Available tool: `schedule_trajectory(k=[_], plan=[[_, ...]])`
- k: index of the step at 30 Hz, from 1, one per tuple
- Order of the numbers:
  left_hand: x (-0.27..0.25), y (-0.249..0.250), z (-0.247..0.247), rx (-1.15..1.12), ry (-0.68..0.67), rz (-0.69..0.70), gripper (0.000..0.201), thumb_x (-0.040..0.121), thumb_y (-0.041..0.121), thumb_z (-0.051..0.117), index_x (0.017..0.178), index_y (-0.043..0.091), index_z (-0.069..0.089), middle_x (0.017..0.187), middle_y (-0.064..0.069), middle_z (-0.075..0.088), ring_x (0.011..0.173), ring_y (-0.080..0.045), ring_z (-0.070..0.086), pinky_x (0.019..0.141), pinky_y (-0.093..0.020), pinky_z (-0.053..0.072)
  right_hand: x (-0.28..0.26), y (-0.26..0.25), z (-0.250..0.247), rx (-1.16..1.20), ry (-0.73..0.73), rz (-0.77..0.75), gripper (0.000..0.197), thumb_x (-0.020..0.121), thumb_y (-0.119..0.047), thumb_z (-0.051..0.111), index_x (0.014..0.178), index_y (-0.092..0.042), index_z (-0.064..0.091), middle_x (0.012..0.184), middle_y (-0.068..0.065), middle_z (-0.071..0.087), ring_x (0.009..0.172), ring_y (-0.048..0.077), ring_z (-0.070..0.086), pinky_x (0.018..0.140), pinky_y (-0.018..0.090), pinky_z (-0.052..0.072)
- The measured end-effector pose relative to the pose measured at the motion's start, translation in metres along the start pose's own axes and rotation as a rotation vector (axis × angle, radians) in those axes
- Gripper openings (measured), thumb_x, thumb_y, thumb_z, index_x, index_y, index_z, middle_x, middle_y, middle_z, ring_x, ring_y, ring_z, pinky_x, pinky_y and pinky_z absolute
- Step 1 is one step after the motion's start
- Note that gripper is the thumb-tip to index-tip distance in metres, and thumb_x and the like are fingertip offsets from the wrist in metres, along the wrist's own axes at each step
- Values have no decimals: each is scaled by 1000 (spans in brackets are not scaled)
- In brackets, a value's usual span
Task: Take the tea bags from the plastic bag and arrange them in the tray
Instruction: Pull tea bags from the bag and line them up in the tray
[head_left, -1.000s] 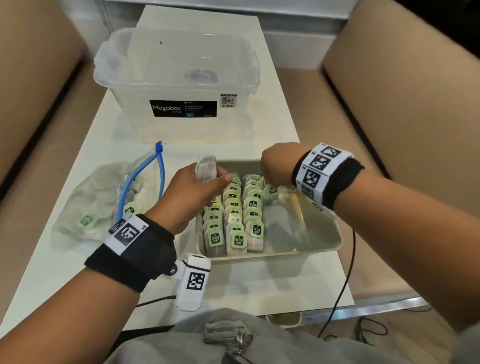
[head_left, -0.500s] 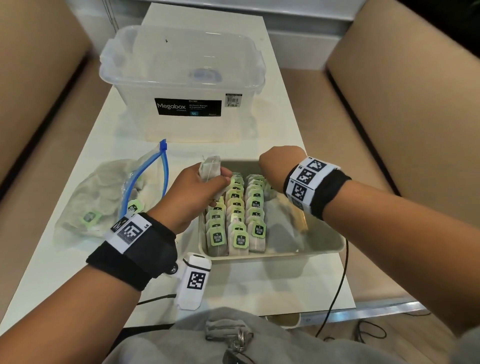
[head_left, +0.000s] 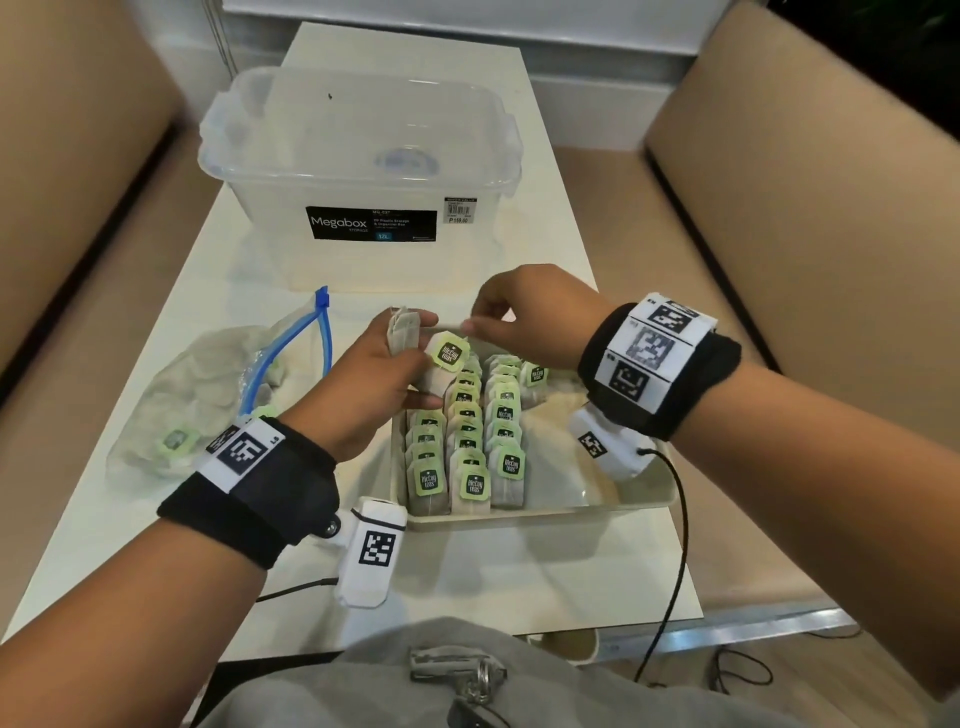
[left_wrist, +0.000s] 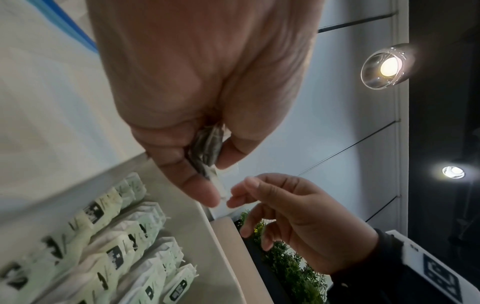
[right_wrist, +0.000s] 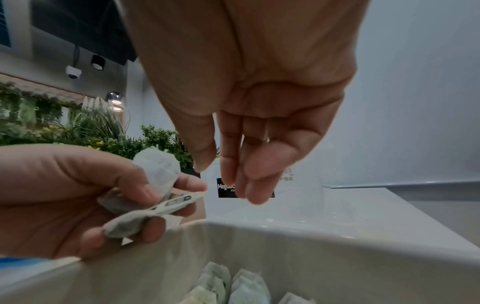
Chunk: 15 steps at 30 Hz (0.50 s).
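My left hand (head_left: 415, 358) hovers over the far left corner of the beige tray (head_left: 597, 506) and grips a few tea bags (head_left: 402, 335); one shows its green tag (head_left: 448, 353). My right hand (head_left: 470, 325) is just right of them, thumb and fingers relaxed with an empty gap between them in the right wrist view, fingertips (left_wrist: 233, 200) at the edge of the held bags (left_wrist: 207, 148). Three rows of tagged tea bags (head_left: 467, 441) stand in the tray's left half. The zip plastic bag (head_left: 197, 395) lies open to the left, with more tea bags inside.
A clear lidded Megabox storage box (head_left: 363, 171) stands behind the tray on the white table (head_left: 467, 582). Tan sofa seats flank the table on both sides. A black cable (head_left: 680, 545) runs off the table's right front edge. The tray's right half holds no bags.
My right hand has lifted out of the tray's third row and moved left and up to the left hand's bags. A green-tagged bag now sticks out from the left hand.
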<state>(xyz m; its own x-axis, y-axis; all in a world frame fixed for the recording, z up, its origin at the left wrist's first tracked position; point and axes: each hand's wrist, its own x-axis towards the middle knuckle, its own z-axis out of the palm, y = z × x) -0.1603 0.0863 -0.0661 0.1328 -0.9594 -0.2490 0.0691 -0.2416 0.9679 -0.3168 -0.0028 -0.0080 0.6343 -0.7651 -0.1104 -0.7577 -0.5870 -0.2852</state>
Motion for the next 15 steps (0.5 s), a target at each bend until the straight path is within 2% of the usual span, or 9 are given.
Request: schedule_trajectory(k=[2,3,5,7,10,12,15], plan=[[0,1,1,-2,-8,2,40,91,-5,45,123,18,51,119,-7,63,86,-16,66,62,-26,57,2,-3,5,74,-40,18,31,88,-45,60,100,-18,68,96,-5,68,88,13,60,76,28,49],[0,2,2,-4,-17,5,40,91,-5,45,124,18,51,119,-7,63,86,-16,66,64,-27,57,3,-3,7,103,-54,22,30,87,-43,64,102,-18,68,96,-5,68,85,11,60,71,22,48],[-1,4,4,-9,-40,9,40,92,-5,44,124,17,51,120,-6,64,86,-18,67,68,-29,58,4,-4,7,137,-55,22,25,84,-36,69,100,-17,69,91,-7,65,73,3,55,59,12,38],[-2,4,4,-18,-55,8,38,93,-5,44,125,15,49,119,-6,65,89,-21,67,73,-34,60,4,-3,4,165,-38,26,18,81,-31,73,94,-18,68,81,-10,62,62,-2,51,53,9,33],[-3,4,3,-19,-60,-9,36,93,-4,45,125,12,47,117,-7,67,94,-24,68,78,-36,60,2,1,-6,225,-43,49,16,77,-27,78,84,-19,67,67,-11,63,56,1,58,54,12,42],[-4,4,3,2,-60,-14,33,95,-2,42,124,12,47,115,-10,67,90,-22,67,72,-32,60,0,5,-15,234,-64,57,19,73,-26,82,81,-17,67,64,-6,67,56,8,65,58,17,48],[-7,4,3,57,-46,-17,25,97,4,41,119,15,48,108,-9,67,77,-16,64,57,-25,52,-3,14,-25,134,-145,87,18,72,-24,83,80,-16,69,60,-7,68,55,8,66,56,20,49]])
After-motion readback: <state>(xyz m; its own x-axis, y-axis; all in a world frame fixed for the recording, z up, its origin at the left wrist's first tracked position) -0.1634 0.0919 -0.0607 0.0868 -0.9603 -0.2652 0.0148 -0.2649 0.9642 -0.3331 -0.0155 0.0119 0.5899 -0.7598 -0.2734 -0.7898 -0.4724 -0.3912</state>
